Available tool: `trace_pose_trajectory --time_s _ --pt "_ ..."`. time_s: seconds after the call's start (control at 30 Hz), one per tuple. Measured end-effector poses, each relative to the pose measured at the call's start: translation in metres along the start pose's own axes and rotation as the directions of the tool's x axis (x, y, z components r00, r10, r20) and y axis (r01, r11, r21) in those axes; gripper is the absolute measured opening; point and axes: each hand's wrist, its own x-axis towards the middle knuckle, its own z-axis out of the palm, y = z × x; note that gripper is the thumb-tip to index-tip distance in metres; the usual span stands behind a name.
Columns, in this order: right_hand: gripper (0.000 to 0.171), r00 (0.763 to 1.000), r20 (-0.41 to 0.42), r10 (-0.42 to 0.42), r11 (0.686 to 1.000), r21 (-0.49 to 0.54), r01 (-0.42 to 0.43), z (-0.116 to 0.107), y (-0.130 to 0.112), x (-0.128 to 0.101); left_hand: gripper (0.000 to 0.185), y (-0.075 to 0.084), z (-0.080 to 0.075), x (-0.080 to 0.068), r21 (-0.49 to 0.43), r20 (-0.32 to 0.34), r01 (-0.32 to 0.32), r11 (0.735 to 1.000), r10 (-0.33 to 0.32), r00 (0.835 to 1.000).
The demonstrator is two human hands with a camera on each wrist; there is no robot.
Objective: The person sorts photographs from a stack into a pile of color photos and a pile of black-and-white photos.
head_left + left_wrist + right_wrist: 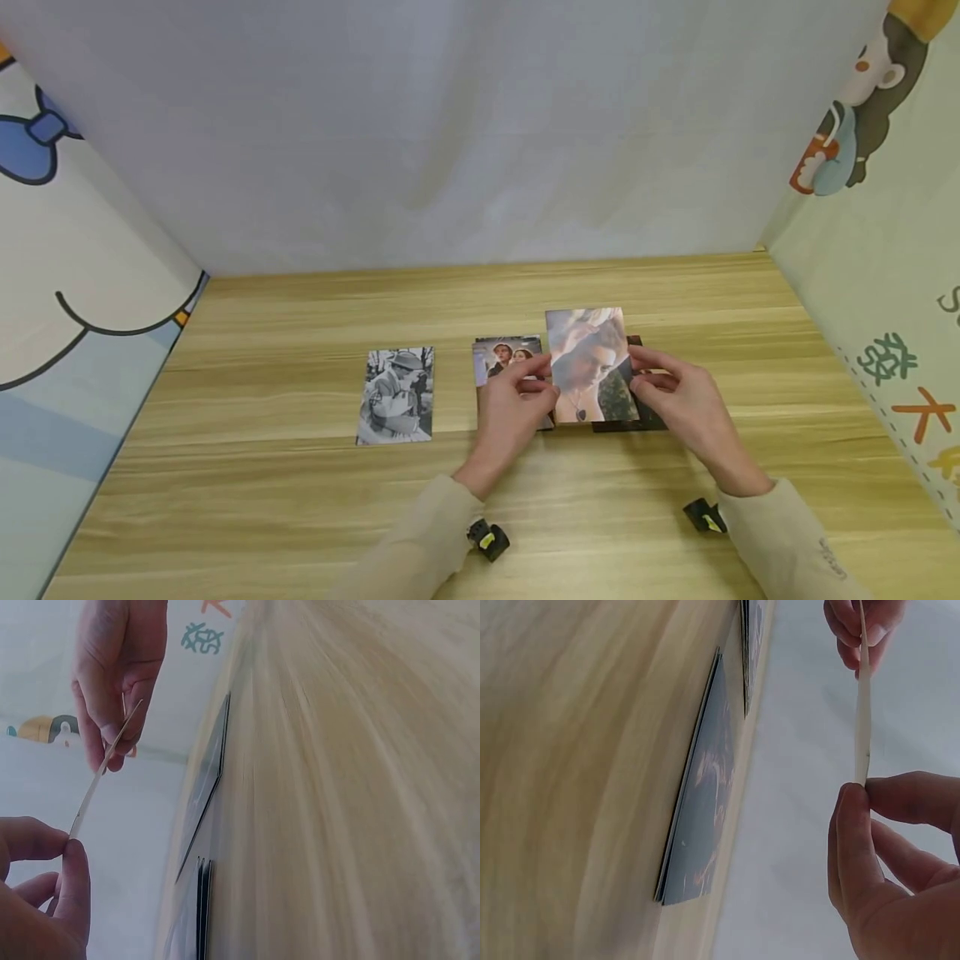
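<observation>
- Colour portrait photo card (588, 367) sits pinched by its side edges between my left hand (512, 408) and right hand (686, 407), lifted above the wooden desk (300, 500).
- Dark photo stack (645, 421) lies beneath it.

Soft, even light fills the head view, brightest on the pale grey back wall (450, 125); shadows under the hands are faint. The light wooden worktop (300, 500) bows at the frame's lower edges from the wide lens. Both wrist views look washed out, the worktop grain smeared by blur, near fingers (855, 847) soft.
</observation>
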Motion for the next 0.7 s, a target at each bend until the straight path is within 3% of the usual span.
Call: trace_pose_trajectory --time_s 0.7 --pt "0.049 1.0 -0.011 0.009 0.998 -0.063 -0.009 -0.019 0.005 -0.002 0.05 0.006 0.02 0.001 0.009 0.034 0.026 1.0 -0.026 0.999"
